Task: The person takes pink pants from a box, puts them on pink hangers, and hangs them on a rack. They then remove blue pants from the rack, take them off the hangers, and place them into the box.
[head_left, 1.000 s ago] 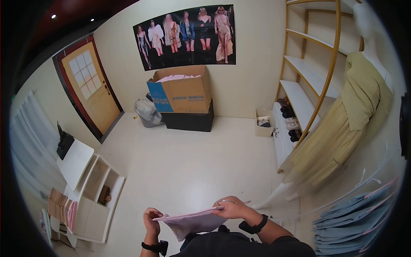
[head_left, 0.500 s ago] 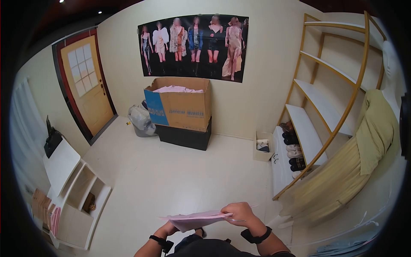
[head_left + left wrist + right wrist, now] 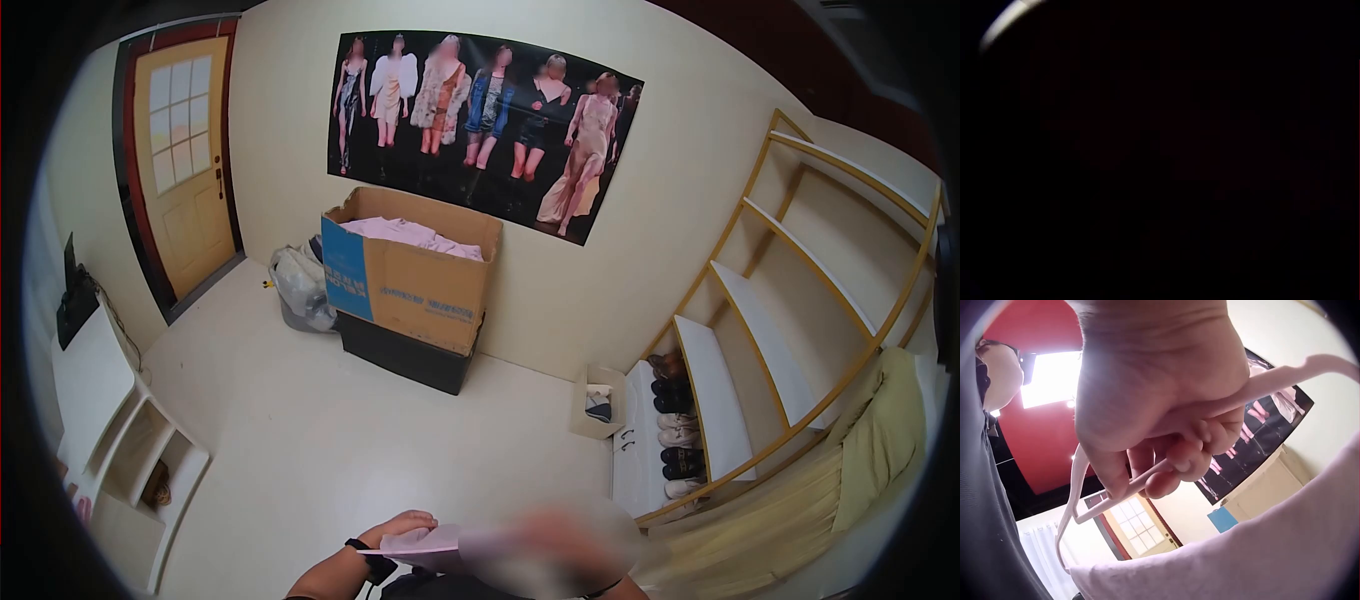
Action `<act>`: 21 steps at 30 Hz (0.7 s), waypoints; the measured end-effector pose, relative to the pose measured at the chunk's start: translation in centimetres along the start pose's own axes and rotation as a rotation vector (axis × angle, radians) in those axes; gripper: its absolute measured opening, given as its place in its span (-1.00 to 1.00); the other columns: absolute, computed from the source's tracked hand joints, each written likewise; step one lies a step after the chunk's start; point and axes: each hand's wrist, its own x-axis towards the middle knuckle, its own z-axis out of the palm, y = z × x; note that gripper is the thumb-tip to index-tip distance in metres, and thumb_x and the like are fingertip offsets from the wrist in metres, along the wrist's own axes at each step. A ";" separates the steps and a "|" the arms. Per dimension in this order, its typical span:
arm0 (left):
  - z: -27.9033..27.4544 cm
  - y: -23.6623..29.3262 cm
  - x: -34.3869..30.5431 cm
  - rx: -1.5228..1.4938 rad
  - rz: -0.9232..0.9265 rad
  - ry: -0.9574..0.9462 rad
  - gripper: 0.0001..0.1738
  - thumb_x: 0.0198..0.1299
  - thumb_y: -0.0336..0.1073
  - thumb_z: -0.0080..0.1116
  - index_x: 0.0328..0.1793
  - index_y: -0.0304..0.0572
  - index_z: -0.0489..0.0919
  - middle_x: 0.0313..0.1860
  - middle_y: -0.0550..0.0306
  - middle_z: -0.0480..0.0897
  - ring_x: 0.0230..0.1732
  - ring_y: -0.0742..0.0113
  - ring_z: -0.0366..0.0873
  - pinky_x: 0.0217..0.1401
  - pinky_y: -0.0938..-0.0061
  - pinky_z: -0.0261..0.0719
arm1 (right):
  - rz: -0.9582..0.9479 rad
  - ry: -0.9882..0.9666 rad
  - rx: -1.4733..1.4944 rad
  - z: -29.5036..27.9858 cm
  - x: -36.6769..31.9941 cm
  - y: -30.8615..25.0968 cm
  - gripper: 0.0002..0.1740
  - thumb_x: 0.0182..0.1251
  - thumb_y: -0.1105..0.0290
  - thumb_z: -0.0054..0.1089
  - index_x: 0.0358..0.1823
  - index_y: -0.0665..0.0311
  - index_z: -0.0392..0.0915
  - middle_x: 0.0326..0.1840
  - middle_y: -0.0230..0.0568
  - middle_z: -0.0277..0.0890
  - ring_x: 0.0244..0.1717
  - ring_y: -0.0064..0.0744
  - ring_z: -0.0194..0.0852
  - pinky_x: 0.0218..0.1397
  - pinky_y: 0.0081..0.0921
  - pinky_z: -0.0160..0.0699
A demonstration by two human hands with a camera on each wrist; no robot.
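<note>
My right hand [image 3: 1160,381] curls its fingers round a slim pink clothes hanger [image 3: 1285,381] in the right wrist view. Below the fingers spreads a light pink garment [image 3: 1229,562]. In the head view the same garment [image 3: 425,548] lies low in front of the body, and the right hand there is a blur. At the garment's left end is my left hand [image 3: 402,525], its fingers partly hidden by the cloth. I cannot tell whether those fingers grip it. The left wrist view is almost wholly dark.
Ahead, a cardboard box [image 3: 410,285] of pink cloth stands on a black box [image 3: 400,355], beside a grey plastic bag [image 3: 300,285]. A shelf rack [image 3: 715,375] with shoes and a small bin [image 3: 598,405] are at the right. A white desk [image 3: 95,375] stands at the left.
The head view has tilted, and the hanging blue clothes at lower right have left it. The garment and hands now sit lower in the frame. The right hand has become blurred with motion.
</note>
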 end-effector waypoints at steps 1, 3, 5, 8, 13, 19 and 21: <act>-1.2 1.4 0.6 0.002 -0.003 0.006 -0.87 0.28 -0.31 0.11 -0.10 -0.13 0.56 -0.33 0.23 0.60 -0.28 0.47 0.54 -0.18 0.56 0.52 | 0.003 -0.035 -0.007 0.0 1.0 0.3 -0.86 0.06 0.32 0.37 -0.36 0.17 0.66 -0.48 -0.27 0.60 -0.47 -0.31 0.59 -0.39 -0.48 0.52; -3.2 4.3 2.0 -0.059 0.149 0.043 -0.86 0.16 -0.48 0.18 -0.17 -0.10 0.54 -0.40 0.34 0.51 -0.40 0.56 0.43 -0.34 0.62 0.40 | 0.012 -0.060 -0.010 0.2 2.6 1.4 -0.86 0.09 0.25 0.33 -0.37 0.12 0.66 -0.49 -0.29 0.59 -0.46 -0.28 0.58 -0.39 -0.47 0.52; -3.6 8.5 2.5 0.083 0.263 0.119 -0.84 0.13 -0.52 0.16 -0.20 -0.09 0.52 -0.42 0.37 0.47 -0.42 0.59 0.38 -0.38 0.65 0.34 | 0.013 -0.083 -0.020 0.1 4.2 2.7 -0.84 0.13 0.18 0.29 -0.37 0.08 0.66 -0.49 -0.32 0.58 -0.44 -0.26 0.58 -0.39 -0.45 0.52; -3.2 16.4 1.9 0.281 0.408 0.216 -0.82 0.09 -0.57 0.12 -0.22 -0.09 0.50 -0.43 0.40 0.43 -0.45 0.61 0.34 -0.42 0.68 0.28 | 0.024 -0.185 0.012 0.1 7.0 5.1 -0.81 0.16 0.13 0.26 -0.37 0.05 0.65 -0.46 -0.32 0.59 -0.42 -0.24 0.57 -0.38 -0.43 0.51; -2.1 28.4 2.8 0.482 0.604 0.238 -0.82 0.10 -0.57 0.07 -0.19 -0.14 0.50 -0.40 0.41 0.44 -0.43 0.65 0.33 -0.41 0.70 0.28 | -0.166 -0.116 -0.219 -0.8 14.0 10.2 -0.83 0.12 0.16 0.23 -0.38 0.05 0.64 -0.48 -0.31 0.57 -0.40 -0.20 0.58 -0.38 -0.32 0.54; 4.2 40.7 5.9 0.636 0.880 0.256 -0.85 0.16 -0.58 -0.01 -0.19 -0.21 0.50 -0.39 0.42 0.46 -0.44 0.72 0.31 -0.43 0.74 0.24 | -0.204 -0.074 -0.386 -6.2 24.1 15.2 -0.86 0.05 0.22 0.20 -0.42 0.05 0.64 -0.48 -0.30 0.56 -0.37 -0.16 0.59 -0.36 -0.24 0.57; 4.9 43.9 7.2 0.529 0.882 0.307 -0.85 0.16 -0.59 -0.02 -0.20 -0.22 0.49 -0.39 0.40 0.47 -0.46 0.72 0.30 -0.45 0.75 0.24 | -0.202 -0.165 -0.450 -7.7 27.2 16.8 -0.85 0.06 0.20 0.18 -0.42 0.05 0.64 -0.45 -0.30 0.57 -0.35 -0.15 0.60 -0.34 -0.22 0.58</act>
